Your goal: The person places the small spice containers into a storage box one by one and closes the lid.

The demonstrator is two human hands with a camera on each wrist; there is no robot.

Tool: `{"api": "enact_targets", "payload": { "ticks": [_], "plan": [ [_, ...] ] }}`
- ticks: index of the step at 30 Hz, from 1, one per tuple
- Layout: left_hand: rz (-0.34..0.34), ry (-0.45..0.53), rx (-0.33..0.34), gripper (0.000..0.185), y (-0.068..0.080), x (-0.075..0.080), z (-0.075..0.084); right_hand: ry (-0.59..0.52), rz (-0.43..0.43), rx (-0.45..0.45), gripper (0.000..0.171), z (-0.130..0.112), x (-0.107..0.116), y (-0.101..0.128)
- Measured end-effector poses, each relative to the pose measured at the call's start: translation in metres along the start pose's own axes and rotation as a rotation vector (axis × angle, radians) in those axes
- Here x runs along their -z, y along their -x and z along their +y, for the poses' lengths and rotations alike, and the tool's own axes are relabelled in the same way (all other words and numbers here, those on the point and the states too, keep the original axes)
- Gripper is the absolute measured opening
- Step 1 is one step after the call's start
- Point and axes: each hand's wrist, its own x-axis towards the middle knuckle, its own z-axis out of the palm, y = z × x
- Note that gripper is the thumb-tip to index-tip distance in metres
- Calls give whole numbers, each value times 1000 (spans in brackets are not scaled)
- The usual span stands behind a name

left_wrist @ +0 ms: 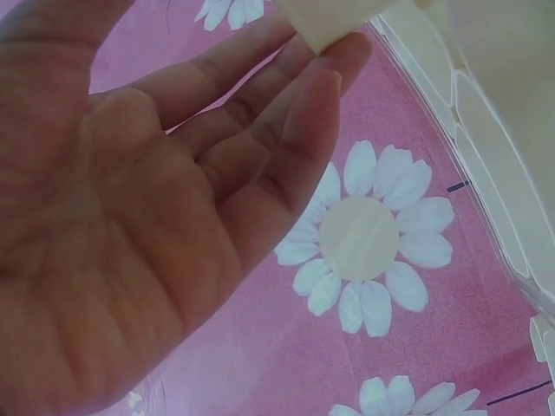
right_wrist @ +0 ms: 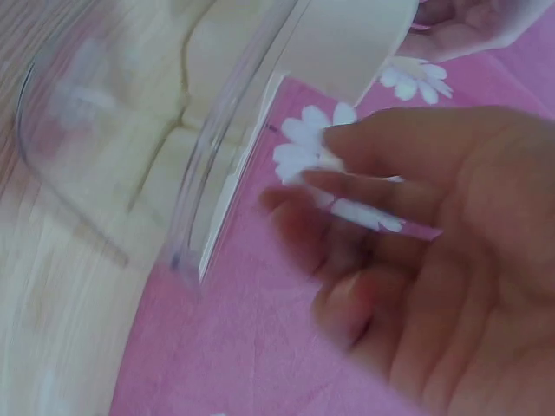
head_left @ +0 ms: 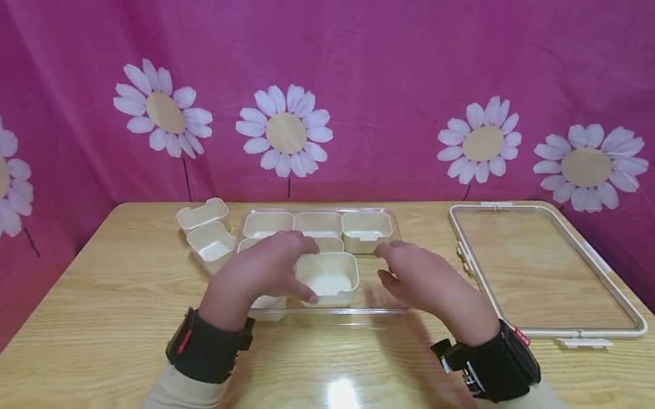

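Pale sleeves [head_left: 181,398] and black wrist straps [head_left: 205,348] lie nearest us, above the worktop [head_left: 102,340]. We see the left hand [head_left: 265,264] pinching the left end of a cream container [head_left: 327,281]; the right hand [head_left: 422,279], fingers loosely bent, holds nothing. Between the two hands, the container looks light, stiff and rather slick; we judge its opposite walls the surest hold, with only a gentle squeeze. In the left wrist view we find fingertips against its corner but no thumb tip, which the head view shows at the front wall. Under the hands is a clear tray [head_left: 351,312], its wall side-on only in the right wrist view; we cannot tell whether the container touches it. Beyond the left hand lie loose boxes [head_left: 213,245]; beyond the right, a clear lid [head_left: 485,289]; farthest, a pink curtain [head_left: 387,68].
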Motion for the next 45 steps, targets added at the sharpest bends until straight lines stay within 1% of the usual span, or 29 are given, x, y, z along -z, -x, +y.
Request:
{"api": "enact_targets", "payload": {
  "ticks": [2,3,5,7,9,12,16,22,26,31,39,45],
  "plan": [
    [-4,0,5,71,-1,-1,0,-91,26,131,28,-1,-1,-3],
    [-4,1,8,71,-2,-2,0,-131,23,189,31,-2,-2,-4],
    [-7,9,20,71,-4,-3,-1,-179,-2,281,31,-3,-4,-6],
    [-11,15,33,71,-4,-5,-2,-193,-42,318,26,-4,-6,-7],
    [-16,24,49,71,-4,-6,-2,-176,-64,333,22,-5,-8,-8],
    [-27,41,70,71,-4,-6,-3,-142,-71,328,19,-6,-11,-8],
    [-49,53,90,71,-3,-6,-3,-135,-78,328,19,-8,-14,-8],
    [-73,28,78,72,-4,-7,-4,-120,-88,353,18,-11,-16,-6],
    [-83,20,77,67,-5,-9,-7,-100,-85,357,18,-12,-19,-6],
    [-84,2,77,61,-3,-8,-8,-97,-93,344,19,-13,-22,-7],
    [-77,17,154,62,1,-4,-12,-108,-104,328,19,-15,-26,-8],
    [-72,14,154,57,2,-3,-18,-113,-99,323,19,-16,-27,-8]
  ]
}}
